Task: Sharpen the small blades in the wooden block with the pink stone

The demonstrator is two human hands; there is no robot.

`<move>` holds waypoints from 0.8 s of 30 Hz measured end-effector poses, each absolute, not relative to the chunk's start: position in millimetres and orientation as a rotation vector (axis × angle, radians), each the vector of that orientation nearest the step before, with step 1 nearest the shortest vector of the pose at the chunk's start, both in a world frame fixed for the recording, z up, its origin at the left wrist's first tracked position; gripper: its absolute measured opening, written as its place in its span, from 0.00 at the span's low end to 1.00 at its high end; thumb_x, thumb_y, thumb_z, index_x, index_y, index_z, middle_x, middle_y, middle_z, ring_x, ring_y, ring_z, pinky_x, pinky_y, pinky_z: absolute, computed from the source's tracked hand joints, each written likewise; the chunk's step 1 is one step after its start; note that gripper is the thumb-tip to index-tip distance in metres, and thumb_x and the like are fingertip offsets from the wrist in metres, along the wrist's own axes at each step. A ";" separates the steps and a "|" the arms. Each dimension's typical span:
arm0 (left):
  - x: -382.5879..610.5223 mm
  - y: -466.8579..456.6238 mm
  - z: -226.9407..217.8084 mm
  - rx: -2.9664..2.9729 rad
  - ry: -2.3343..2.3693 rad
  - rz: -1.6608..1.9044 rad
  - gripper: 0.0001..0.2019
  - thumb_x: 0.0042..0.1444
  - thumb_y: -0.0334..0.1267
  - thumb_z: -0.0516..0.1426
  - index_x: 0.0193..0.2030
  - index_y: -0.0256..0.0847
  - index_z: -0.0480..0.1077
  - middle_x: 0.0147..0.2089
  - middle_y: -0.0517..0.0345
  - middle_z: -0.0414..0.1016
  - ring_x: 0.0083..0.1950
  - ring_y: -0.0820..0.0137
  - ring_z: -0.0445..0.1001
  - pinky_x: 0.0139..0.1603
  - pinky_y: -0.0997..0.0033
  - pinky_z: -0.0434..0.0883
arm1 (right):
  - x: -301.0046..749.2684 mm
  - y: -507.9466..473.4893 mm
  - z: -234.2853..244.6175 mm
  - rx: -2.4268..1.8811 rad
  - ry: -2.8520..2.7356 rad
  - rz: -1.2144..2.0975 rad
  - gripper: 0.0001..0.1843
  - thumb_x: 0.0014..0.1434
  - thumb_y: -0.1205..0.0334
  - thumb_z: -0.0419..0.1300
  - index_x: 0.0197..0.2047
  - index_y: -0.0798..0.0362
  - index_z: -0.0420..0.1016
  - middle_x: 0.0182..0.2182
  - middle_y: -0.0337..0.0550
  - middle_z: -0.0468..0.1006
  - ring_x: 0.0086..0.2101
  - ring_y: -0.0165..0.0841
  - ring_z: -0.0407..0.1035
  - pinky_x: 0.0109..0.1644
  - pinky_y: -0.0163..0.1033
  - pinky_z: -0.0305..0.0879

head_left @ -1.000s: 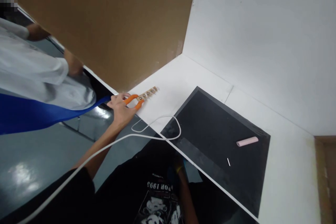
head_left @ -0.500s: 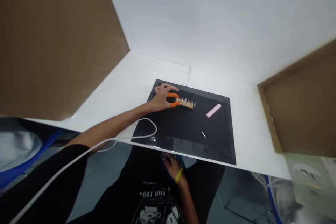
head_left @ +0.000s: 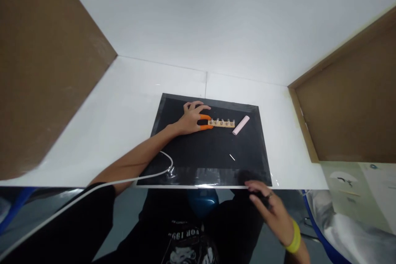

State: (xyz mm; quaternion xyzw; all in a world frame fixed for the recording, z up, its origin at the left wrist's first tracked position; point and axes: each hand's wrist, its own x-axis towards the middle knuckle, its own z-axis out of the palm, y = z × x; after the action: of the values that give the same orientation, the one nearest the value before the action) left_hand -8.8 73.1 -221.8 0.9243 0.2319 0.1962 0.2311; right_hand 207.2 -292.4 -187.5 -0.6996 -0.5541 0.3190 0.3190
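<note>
My left hand (head_left: 190, 120) lies over the black mat, with orange covers (head_left: 205, 117) on the thumb and index finger. Between those two covered fingertips is the left end of a light wooden strip (head_left: 224, 124), which carries a row of several small, shiny, clear-looking pieces. Their exact kind is too small to tell. My right hand (head_left: 274, 212), a yellow band at its wrist, is at the front table edge with thumb and fingers apart. Nothing can be made out in it. A pink cylinder (head_left: 241, 125) lies just right of the strip, and a thin silvery pin (head_left: 232, 157) lies nearer the front.
The black mat (head_left: 198, 152) lies on a white table (head_left: 130, 103). A white cable (head_left: 136, 178) loops across its front left corner and over my left arm. Brown panels (head_left: 46, 70) stand on both sides, and a white wall rises behind.
My right hand has come up from my lap to the front right table edge. The left hand still grips the strip, now turned more level. The camera view has shifted.
</note>
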 end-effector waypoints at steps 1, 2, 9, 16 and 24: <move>-8.5 73.2 -221.7 2.543 0.637 0.540 0.12 0.58 0.49 0.65 0.44 0.48 0.80 0.66 0.51 0.69 0.70 0.48 0.55 0.63 0.43 0.45 | 220.3 -273.5 -183.0 -1.847 -1.514 0.738 0.14 0.67 0.55 0.58 0.56 0.42 0.74 0.52 0.44 0.78 0.52 0.37 0.73 0.59 0.46 0.70; -8.1 73.5 -221.6 2.544 0.634 0.540 0.12 0.58 0.49 0.65 0.44 0.48 0.80 0.66 0.52 0.69 0.70 0.48 0.55 0.63 0.43 0.45 | 231.9 -252.6 -180.3 -1.839 -1.550 0.631 0.15 0.67 0.55 0.58 0.56 0.43 0.73 0.52 0.45 0.77 0.53 0.38 0.72 0.60 0.48 0.69; -7.9 75.2 -221.1 2.514 0.625 0.564 0.11 0.56 0.48 0.66 0.42 0.48 0.80 0.66 0.53 0.69 0.69 0.49 0.56 0.64 0.43 0.47 | 270.4 -106.7 -211.9 -1.922 -1.962 -0.043 0.22 0.65 0.67 0.52 0.61 0.55 0.71 0.64 0.58 0.60 0.60 0.48 0.60 0.64 0.59 0.61; -6.6 75.9 -218.7 2.433 0.665 0.610 0.10 0.54 0.48 0.68 0.37 0.47 0.80 0.64 0.56 0.71 0.68 0.49 0.58 0.63 0.44 0.49 | 278.3 -74.1 -234.2 -2.016 -1.992 -0.131 0.22 0.64 0.72 0.52 0.56 0.46 0.77 0.65 0.48 0.65 0.60 0.53 0.56 0.64 0.65 0.50; -6.3 74.3 -218.8 2.406 0.707 0.716 0.14 0.49 0.53 0.71 0.33 0.47 0.80 0.58 0.58 0.76 0.66 0.51 0.63 0.62 0.46 0.51 | 298.6 -80.4 -256.2 -2.008 -1.724 -0.189 0.18 0.70 0.59 0.50 0.57 0.50 0.74 0.57 0.50 0.73 0.54 0.44 0.65 0.60 0.54 0.61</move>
State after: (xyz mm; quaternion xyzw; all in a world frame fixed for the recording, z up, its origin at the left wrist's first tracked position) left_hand -6.3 74.3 -218.8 0.8899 0.2614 0.2649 0.2639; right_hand 298.6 -80.4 -256.2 -0.7343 -0.6306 -0.0690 0.2416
